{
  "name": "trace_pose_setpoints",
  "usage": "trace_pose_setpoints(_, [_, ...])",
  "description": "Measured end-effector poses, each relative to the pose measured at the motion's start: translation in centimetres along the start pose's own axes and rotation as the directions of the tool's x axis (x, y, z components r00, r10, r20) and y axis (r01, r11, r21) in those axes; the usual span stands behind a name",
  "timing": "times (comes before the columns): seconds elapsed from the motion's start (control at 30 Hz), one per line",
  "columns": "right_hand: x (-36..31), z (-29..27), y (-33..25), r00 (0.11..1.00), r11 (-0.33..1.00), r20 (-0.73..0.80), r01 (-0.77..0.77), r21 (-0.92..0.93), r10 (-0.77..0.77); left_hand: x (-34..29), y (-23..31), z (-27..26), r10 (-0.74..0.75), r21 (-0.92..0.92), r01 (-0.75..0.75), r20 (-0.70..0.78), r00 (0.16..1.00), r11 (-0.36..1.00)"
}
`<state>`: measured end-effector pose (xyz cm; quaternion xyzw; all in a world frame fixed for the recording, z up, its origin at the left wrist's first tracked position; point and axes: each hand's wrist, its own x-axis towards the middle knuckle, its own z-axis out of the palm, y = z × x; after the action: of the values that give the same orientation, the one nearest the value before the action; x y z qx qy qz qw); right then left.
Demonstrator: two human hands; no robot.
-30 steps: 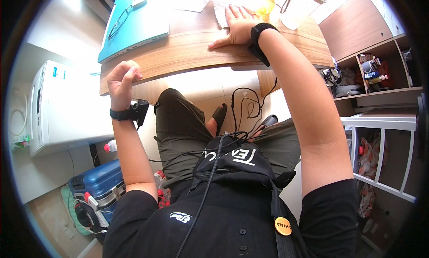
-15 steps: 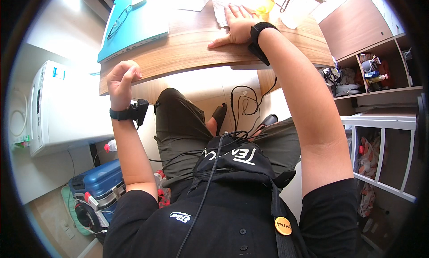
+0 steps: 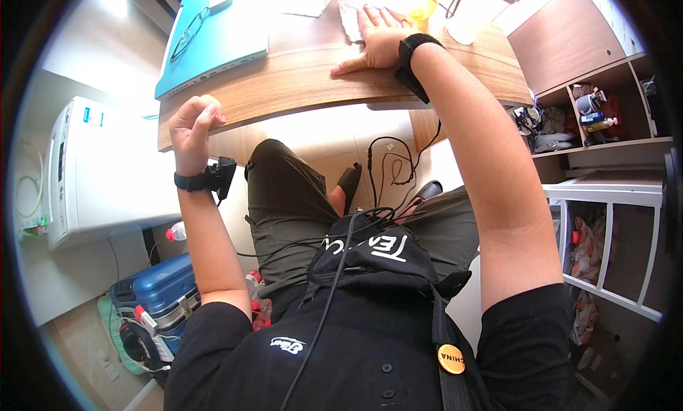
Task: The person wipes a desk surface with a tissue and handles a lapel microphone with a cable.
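My right hand [image 3: 380, 44] lies flat on the wooden table [image 3: 306, 73], fingers spread and thumb stretched to the left. Its fingertips are close to a crumpled whitish sheet [image 3: 351, 19], and a yellow translucent object [image 3: 422, 5] stands just beyond them. At the table's front left corner my left hand [image 3: 193, 126] is curled into a fist, and no object shows in it. A turquoise flat case [image 3: 220, 44] rests behind that fist, with a pair of glasses [image 3: 188, 35] on top. Both wrists wear black straps.
A clear container [image 3: 466, 25] stands at the back right. To the left are a white appliance [image 3: 107, 172] and a blue suitcase [image 3: 160, 279]. Open shelves [image 3: 594, 146] and a white rack [image 3: 605, 197] stand on the right. Black cables [image 3: 370, 155] hang below the table and cross my lap.
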<state>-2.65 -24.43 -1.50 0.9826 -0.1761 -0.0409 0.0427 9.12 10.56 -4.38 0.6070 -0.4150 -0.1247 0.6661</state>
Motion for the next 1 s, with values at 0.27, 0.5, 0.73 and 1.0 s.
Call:
trace_pose_setpoints(0.27, [0.2,-0.1,0.14,1.0,1.0,-0.001,0.001,-0.004,-0.001,0.07,-0.08,-0.04,-0.007,-0.003,0.007,-0.004,1.0,1.0])
trace_pose_setpoints(0.5, [-0.06,-0.25,0.01,1.0,1.0,-0.015,0.001,0.022,0.0,0.08,0.11,0.06,0.0,-0.009,0.0,0.0,1.0,1.0])
trace_pose_setpoints(0.73, [-0.04,-0.08,0.03,1.0,1.0,-0.026,-0.003,0.001,0.003,-0.04,0.01,0.09,-0.013,-0.027,0.013,0.0,1.0,1.0])
trace_pose_setpoints(1.0, [-0.05,-0.12,0.02,1.0,1.0,-0.023,-0.002,-0.005,0.002,0.0,-0.02,0.09,-0.007,-0.012,0.007,-0.002,1.0,1.0])
